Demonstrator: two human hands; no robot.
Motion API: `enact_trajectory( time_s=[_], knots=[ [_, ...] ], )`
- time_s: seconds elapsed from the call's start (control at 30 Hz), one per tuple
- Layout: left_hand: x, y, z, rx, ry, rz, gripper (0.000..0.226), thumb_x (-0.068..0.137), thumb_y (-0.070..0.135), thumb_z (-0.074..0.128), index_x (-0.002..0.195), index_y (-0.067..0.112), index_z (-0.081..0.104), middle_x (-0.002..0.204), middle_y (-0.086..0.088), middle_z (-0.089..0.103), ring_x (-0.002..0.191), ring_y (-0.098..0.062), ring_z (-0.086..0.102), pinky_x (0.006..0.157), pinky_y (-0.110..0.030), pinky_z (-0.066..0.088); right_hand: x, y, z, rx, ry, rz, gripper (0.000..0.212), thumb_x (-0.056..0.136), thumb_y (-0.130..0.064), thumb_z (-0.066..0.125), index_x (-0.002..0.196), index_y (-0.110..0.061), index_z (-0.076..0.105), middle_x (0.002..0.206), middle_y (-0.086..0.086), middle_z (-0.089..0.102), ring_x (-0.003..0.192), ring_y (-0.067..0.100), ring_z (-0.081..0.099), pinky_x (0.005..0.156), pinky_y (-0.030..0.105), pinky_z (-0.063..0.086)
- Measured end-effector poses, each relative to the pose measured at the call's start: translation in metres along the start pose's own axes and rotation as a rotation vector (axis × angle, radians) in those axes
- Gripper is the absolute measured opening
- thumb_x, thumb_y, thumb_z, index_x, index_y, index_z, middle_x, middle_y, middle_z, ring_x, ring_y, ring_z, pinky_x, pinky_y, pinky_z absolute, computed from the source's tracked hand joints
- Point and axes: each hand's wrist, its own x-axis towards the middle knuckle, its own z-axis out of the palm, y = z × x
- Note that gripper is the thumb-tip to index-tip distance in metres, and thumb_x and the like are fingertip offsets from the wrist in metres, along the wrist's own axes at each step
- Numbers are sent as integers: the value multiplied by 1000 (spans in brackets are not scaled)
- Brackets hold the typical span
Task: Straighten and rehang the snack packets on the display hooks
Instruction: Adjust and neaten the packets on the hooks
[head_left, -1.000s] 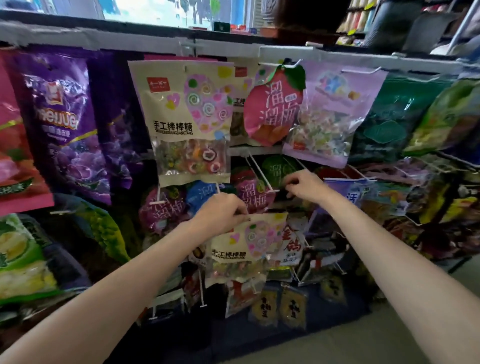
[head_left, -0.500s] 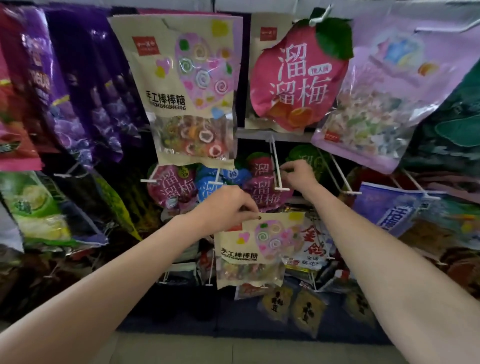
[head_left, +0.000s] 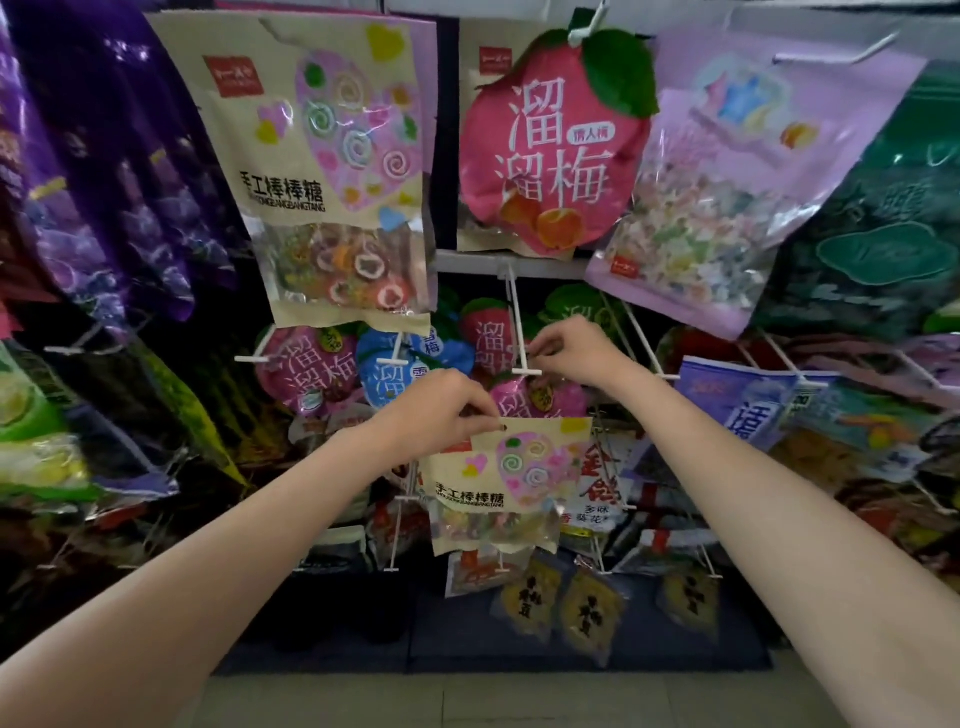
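Left hand (head_left: 436, 415) pinches the lolly packet (head_left: 506, 480) by its top edge, just below the hook (head_left: 522, 332), prob so the hole stays free. Right hand (head_left: 569, 351) pinches the hook tip, w/ the grip narrow, steadying it.

A pale tiled floor (head_left: 467, 701) lies below a dark base panel (head_left: 519, 644), dimly lit.

The lollipop packet (head_left: 511, 478) is cream with a pink heart of swirls. The plum bag (head_left: 550, 150) is pink with white lettering and a green leaf. Left bags (head_left: 109, 171) are purple; the candy bag (head_left: 737, 176) lilac; hooks (head_left: 519, 322) white.
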Motion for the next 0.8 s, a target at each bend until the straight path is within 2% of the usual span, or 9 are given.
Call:
enact_trajectory(
  time_s=[0.13, 0.23, 0.37, 0.43, 0.53, 0.63, 0.73, 0.8],
  knots=[
    [-3, -5, -2, -15, 10, -22, 18, 87, 21, 63, 98, 11, 73, 92, 1, 70, 71, -3, 53, 69, -14, 40, 7, 3, 5, 64, 5, 40, 21, 82, 1, 65, 103, 1, 68, 89, 8, 63, 57, 2, 55, 42, 3, 39],
    [-6, -9, -1, -8, 23, -33, 18, 87, 21, 62, 97, 11, 73, 91, 1, 70, 67, 1, 49, 66, -10, 34, 6, 6, 6, 238, -25, 134, 19, 84, 2, 63, 103, 6, 66, 76, -1, 61, 43, 3, 60, 43, 11, 47],
    [-8, -14, 3, 14, -16, -9, 16, 86, 21, 64, 93, 11, 74, 86, 3, 71, 63, 2, 47, 69, -13, 38, 9, 8, 6, 344, -18, 213, 9, 85, -4, 64, 92, 0, 66, 78, 7, 64, 43, 10, 63, 43, 17, 50],
    [-9, -15, 5, 9, -50, -13, 15, 86, 19, 64, 92, 10, 74, 84, 3, 70, 61, 3, 47, 65, -5, 34, 14, 6, 6, 386, 2, 264, 10, 84, -2, 64, 94, 0, 64, 79, 8, 62, 42, 11, 63, 43, 18, 51],
    [-10, -16, 4, -29, -57, -7, 14, 85, 16, 65, 91, 8, 74, 79, 4, 69, 56, 9, 50, 62, 0, 33, 17, 1, 7, 413, 2, 321, 7, 84, 2, 62, 91, 2, 62, 83, 11, 60, 49, 16, 64, 47, 22, 55],
    [-11, -18, 3, -24, -54, 12, 14, 85, 17, 65, 93, 9, 74, 78, 9, 65, 60, 10, 48, 65, 1, 32, 13, -1, 4, 435, -67, 304, 6, 85, 6, 59, 84, 0, 60, 91, 13, 59, 51, 16, 67, 49, 21, 55],
    [-10, -19, 4, -42, -90, 33, 15, 84, 19, 66, 93, 10, 74, 79, 6, 67, 62, 9, 49, 64, -2, 33, -1, -4, -3, 366, -209, 212, 8, 87, 7, 55, 92, 3, 60, 91, 6, 55, 54, 15, 69, 54, 19, 55],
    [-10, -18, 6, -40, -129, 35, 15, 85, 19, 66, 94, 11, 74, 77, 11, 62, 64, 8, 48, 64, -2, 33, -12, -6, -12, 322, -258, 169, 10, 87, 6, 57, 95, 7, 62, 86, 8, 60, 58, 15, 69, 56, 18, 55]
  ],
)
